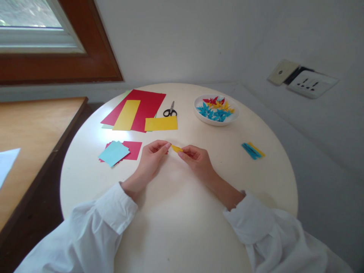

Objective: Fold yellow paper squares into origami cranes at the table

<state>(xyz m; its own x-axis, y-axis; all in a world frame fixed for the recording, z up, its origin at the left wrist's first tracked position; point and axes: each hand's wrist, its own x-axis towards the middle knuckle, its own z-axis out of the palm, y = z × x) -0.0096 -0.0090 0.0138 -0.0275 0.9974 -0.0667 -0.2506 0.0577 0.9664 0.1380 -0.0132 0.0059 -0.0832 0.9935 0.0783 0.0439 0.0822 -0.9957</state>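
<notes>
Between my two hands is a small folded piece of yellow paper, held just above the middle of the round table. My left hand pinches its left end between thumb and fingers. At the right end, the thumb and curled fingers of my right hand grip it. The fingertips cover parts of the paper, so its full folded shape is hidden. To the left of my left hand lies a stack of light blue and red paper squares.
On the round white table, red and yellow sheets lie at the back left, beside black-handled scissors. A white dish holds several folded paper figures. Blue and yellow folded strips lie right. A wooden desk stands left.
</notes>
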